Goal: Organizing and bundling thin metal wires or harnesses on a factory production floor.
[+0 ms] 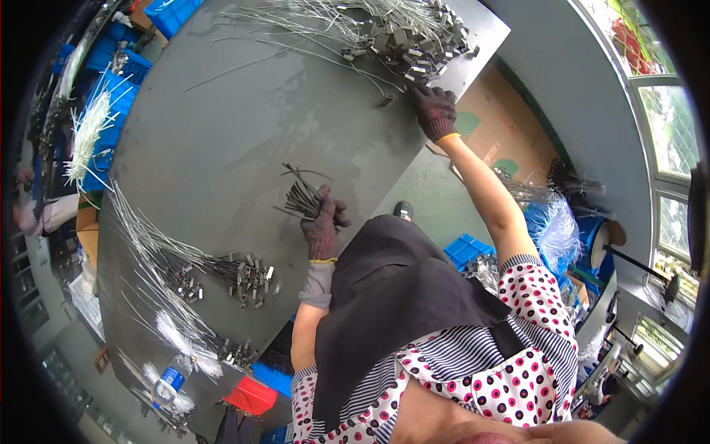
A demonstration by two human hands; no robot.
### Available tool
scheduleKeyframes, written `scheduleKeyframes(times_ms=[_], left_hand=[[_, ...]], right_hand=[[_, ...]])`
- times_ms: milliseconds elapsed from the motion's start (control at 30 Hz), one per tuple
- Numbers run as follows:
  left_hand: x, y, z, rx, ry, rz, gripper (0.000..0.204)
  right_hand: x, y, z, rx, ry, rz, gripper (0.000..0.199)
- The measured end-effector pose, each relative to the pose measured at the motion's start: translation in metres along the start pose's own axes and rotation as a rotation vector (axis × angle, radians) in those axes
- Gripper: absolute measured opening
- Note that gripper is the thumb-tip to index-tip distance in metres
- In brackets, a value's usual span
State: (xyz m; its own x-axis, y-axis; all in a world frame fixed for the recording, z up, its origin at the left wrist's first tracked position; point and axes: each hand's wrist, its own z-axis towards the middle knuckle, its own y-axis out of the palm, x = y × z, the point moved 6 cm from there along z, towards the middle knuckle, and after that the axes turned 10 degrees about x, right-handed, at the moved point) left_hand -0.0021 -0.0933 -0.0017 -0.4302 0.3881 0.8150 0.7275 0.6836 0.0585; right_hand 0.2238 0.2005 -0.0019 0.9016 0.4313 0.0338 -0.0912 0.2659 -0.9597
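My left hand point(324, 228), in a dark knitted glove, is closed around a bunch of short thin black tubes point(302, 198) above the grey table. Their ends fan out past my fingers, and one curved piece sticks out sideways. My right hand point(435, 112), gloved the same way, is at the table's right edge with its fingers curled in. It is right by a large heap of thin wires with small metal end pieces point(414, 44). What its fingers hold, if anything, is hidden. One wire with an end piece point(387, 99) lies just left of that hand.
More bundled wires with metal ends point(251, 277) lie on the table's point(200, 155) near left. A water bottle point(171, 379) and a red bin point(251, 396) are at lower left. Blue crates point(118, 103) hold white strands on the left; a blue basket point(467, 250) stands on the right.
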Motion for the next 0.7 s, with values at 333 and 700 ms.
scheduleKeyframes(times_ms=[333, 700], left_hand=[[-0.048, 0.104, 0.044, -0.057, -0.067, 0.092, 0.036], [-0.070, 0.198, 0.073, -0.255, -0.364, -0.552, 0.024]], right_hand=[[0.033, 0.027, -0.028, 0.013, -0.175, -0.042, 0.022], [0.047, -0.051, -0.203, -0.596, 0.356, 1.150, 0.029]])
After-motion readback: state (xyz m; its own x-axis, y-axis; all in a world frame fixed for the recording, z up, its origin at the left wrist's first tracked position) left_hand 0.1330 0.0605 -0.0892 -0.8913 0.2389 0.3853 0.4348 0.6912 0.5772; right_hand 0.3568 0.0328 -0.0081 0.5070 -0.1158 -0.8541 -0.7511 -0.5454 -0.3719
